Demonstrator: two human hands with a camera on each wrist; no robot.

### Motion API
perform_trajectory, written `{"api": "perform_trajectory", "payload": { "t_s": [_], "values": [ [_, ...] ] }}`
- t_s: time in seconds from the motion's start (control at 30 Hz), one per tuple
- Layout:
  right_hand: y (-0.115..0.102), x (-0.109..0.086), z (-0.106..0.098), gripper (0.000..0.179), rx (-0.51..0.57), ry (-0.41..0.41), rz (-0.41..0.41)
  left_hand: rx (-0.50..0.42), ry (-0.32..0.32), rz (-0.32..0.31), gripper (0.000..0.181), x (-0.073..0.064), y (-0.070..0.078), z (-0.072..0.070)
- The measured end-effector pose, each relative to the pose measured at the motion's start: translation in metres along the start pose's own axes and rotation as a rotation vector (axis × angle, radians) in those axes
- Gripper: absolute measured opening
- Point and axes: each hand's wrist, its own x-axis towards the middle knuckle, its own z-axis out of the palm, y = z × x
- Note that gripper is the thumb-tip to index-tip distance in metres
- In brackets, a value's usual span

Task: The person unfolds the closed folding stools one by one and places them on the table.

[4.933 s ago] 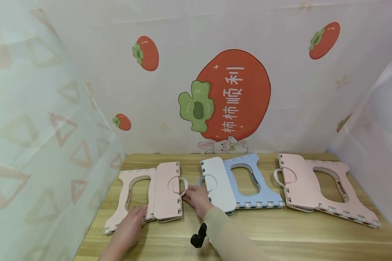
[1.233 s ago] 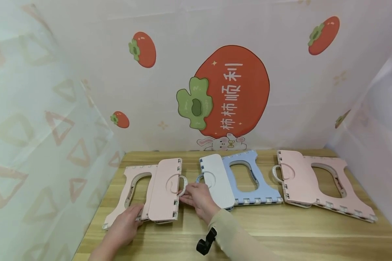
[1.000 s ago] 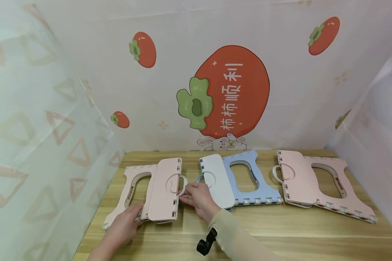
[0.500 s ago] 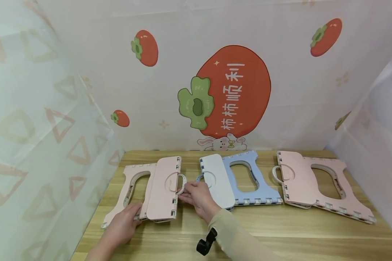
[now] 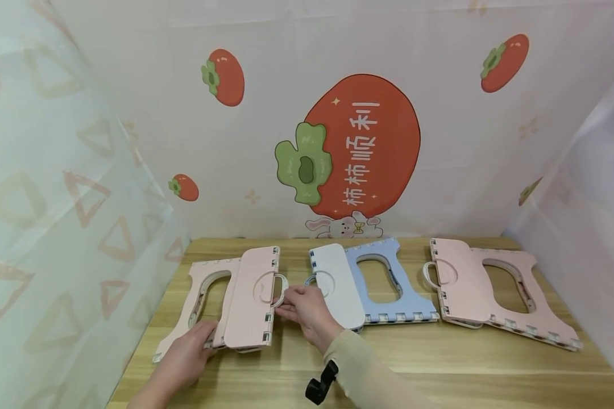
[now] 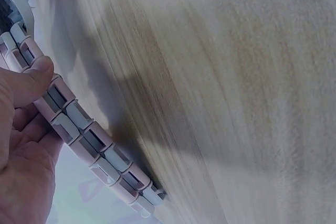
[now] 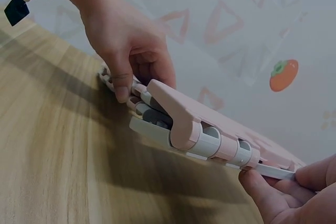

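Table (image 5: 266, 375), wood-grained, under held pink stool (image 5: 248, 307); persimmon-print backdrop (image 5: 261, 136) behind

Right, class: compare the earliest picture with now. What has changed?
The near end of the left pink stool's seat has shifted leftward, and the left hand with it. Nothing was visibly taken up or let go: both hands keep their grip, the right hand at the handle. The blue and white stool and the right pink stool stayed put.

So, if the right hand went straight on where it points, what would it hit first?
Probably the left pink stool, at its hinged edge: the right hand holds the white handle there, though depth is hard to judge.
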Motion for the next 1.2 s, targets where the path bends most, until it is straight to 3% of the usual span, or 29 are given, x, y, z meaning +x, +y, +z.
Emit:
{"api": "perform_trajectory", "payload": {
  "t_s": [0.3,0.67,1.2],
  "values": [
    [-0.008,0.003,-0.010,0.017,-0.024,0.040,-0.023,-0.031,-0.024,-0.002,0.051,0.010,0.010,0.002],
    [-0.018,0.004,-0.018,0.021,-0.042,0.062,-0.048,-0.073,-0.048,-0.016,0.051,0.019,0.021,0.004],
    [-0.038,0.000,-0.028,0.022,-0.033,0.083,-0.072,-0.120,0.033,0.011,0.052,0.029,0.034,0.010]
  ]
}}
